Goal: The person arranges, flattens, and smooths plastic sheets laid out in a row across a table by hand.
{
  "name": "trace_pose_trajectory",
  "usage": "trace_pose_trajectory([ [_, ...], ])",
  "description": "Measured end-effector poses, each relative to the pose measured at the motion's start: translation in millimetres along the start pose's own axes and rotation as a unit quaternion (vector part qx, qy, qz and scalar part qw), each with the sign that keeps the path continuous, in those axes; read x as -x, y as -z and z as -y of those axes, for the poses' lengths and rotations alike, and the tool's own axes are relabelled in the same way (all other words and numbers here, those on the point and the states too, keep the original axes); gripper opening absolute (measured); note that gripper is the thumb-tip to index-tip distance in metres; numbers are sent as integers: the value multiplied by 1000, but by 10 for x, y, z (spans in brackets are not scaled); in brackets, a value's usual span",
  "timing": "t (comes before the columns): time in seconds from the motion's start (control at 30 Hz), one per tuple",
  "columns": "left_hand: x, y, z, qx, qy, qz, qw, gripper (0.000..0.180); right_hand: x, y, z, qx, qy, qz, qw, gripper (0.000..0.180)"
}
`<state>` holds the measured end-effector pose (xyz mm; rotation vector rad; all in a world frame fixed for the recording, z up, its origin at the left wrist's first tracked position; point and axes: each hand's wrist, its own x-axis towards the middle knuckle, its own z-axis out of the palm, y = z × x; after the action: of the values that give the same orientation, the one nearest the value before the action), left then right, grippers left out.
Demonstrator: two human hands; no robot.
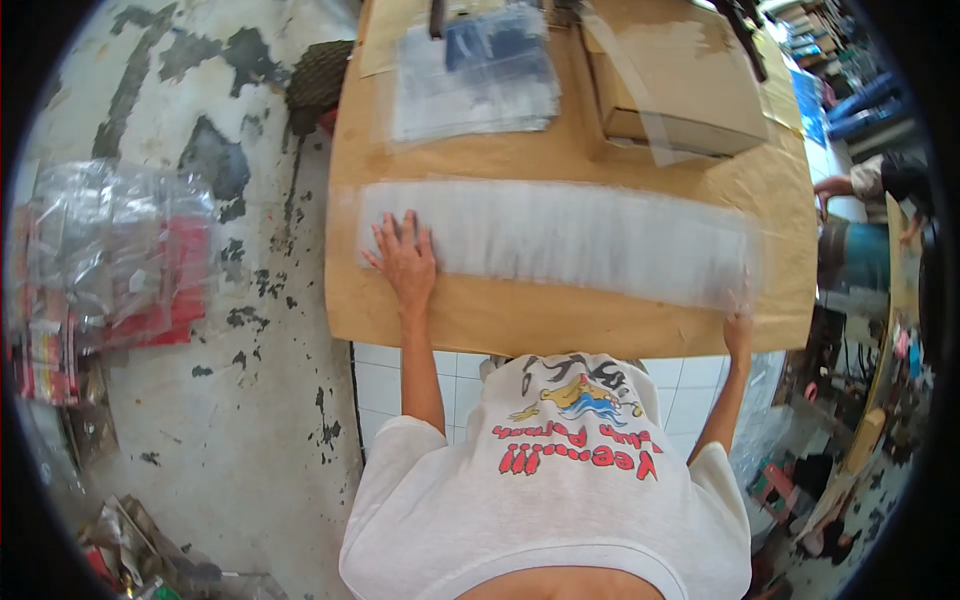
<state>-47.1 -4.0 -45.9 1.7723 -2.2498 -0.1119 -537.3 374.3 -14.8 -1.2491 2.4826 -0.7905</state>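
A long band of thin, see-through plastic sheets stretches across the brown-covered table in front of me. Close-set crosswise lines suggest that the sheets overlap. My left hand lies on the band's left end, fingers spread and pressed flat. At its lower right corner is my right hand, blurred together with the plastic there. Whether those fingers pinch a sheet cannot be made out.
Beyond the band lie a stack of clear plastic bags and a cardboard box with a loose plastic strip. Clear and red plastic packaging is heaped on the floor at left. Another person's arm shows at right.
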Motion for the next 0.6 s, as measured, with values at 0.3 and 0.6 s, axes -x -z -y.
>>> trace_pose_trajectory([
  [0.3, 8, -35, 4, 16, 122, -81, 989, 74, -506, -675, 947, -293, -60, -141, 944, 57],
  [0.6, -8, -166, 272, 32, 117, -118, 986, 53, -734, -506, 1254, -528, -48, -204, 823, 64],
])
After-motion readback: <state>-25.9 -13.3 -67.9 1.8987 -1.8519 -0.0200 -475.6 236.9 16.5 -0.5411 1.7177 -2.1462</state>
